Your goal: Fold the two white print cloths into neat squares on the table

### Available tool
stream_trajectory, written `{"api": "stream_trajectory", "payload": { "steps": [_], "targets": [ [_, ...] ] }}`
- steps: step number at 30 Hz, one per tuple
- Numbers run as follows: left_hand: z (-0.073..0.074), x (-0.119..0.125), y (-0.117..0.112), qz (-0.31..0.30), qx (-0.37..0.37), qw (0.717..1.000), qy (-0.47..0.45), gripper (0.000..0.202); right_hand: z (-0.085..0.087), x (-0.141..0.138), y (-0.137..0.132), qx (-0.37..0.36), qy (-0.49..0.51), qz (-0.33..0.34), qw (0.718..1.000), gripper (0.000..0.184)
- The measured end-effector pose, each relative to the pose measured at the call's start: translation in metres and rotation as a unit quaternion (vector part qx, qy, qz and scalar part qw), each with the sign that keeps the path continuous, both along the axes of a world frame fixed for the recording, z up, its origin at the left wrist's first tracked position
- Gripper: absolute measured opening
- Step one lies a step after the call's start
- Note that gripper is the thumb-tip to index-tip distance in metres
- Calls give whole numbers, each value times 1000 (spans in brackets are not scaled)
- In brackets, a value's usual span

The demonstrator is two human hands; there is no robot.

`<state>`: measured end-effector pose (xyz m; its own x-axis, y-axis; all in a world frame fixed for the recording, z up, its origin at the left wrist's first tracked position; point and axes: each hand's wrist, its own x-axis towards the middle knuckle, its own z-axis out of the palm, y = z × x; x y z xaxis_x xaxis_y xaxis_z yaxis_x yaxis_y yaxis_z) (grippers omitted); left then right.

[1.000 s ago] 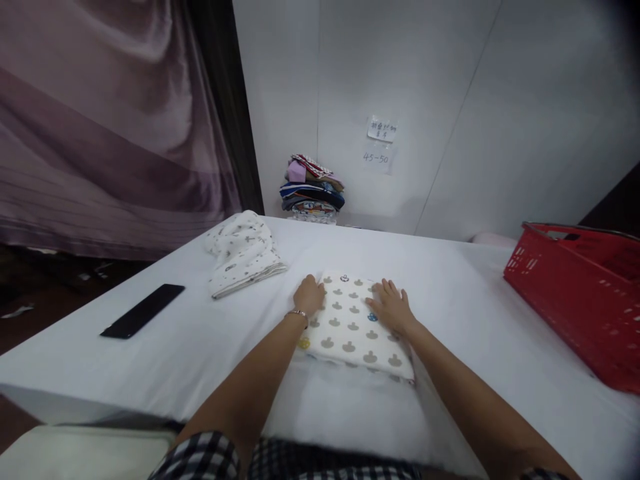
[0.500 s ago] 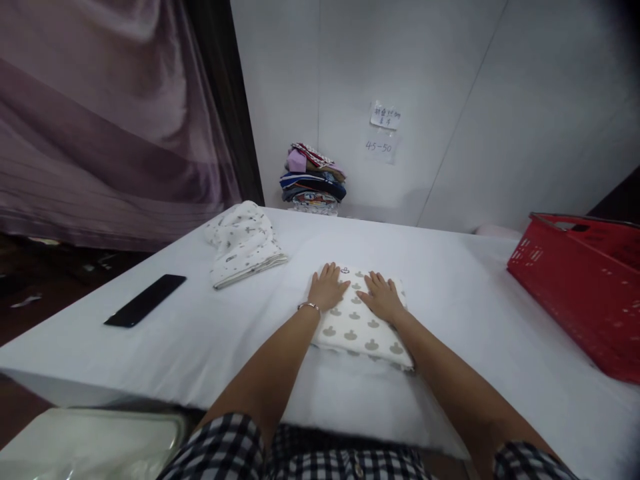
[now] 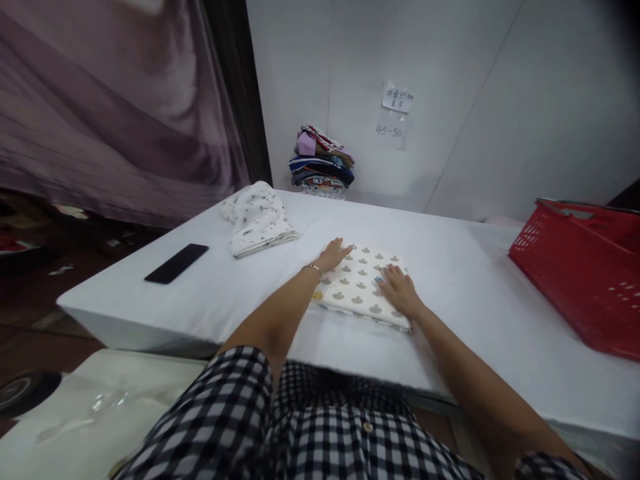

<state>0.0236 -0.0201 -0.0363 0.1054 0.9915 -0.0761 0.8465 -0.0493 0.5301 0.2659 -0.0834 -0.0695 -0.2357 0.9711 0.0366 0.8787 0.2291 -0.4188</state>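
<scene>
A folded white cloth with rows of grey-beige printed motifs (image 3: 359, 283) lies flat on the white-covered table (image 3: 240, 300) before me. On its upper left edge rests my left hand (image 3: 332, 255), open, fingers stretched forward, a bracelet on the wrist. My right hand (image 3: 401, 292) lies open on the right part of the cloth, palm down. Neither hand grips anything. Farther back on the left, a second white cloth with small dark prints (image 3: 263, 223) sits partly folded and partly bunched.
A black phone-like slab (image 3: 177, 263) lies on the table's left side. The red plastic basket (image 3: 575, 267) stands at the right. Behind the table rises a stack of folded fabrics (image 3: 323, 163) against the wall, near a paper note (image 3: 397, 98). A pale seat-like surface (image 3: 125, 393) is at lower left.
My right hand has slid nearer on the cloth; my left hand has shifted to its left edge. More of the print shows between them. The view has tilted down.
</scene>
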Motion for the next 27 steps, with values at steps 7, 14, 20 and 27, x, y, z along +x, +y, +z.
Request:
{"api": "stream_trajectory", "payload": {
  "steps": [7,14,20,27],
  "targets": [
    [-7,-53,-69,82,54,974,-203,57,-9,31,-61,54,131,32,989,65],
    [-32,-77,-123,65,43,966,-245,52,-29,30,-79,160,11,123,979,57],
    [-26,-60,-147,-56,118,990,-45,62,-38,30,-72,199,6,126,972,51],
    [-30,-57,-138,-52,168,980,98,43,-39,30,-79,188,11,84,979,50]
  ]
}}
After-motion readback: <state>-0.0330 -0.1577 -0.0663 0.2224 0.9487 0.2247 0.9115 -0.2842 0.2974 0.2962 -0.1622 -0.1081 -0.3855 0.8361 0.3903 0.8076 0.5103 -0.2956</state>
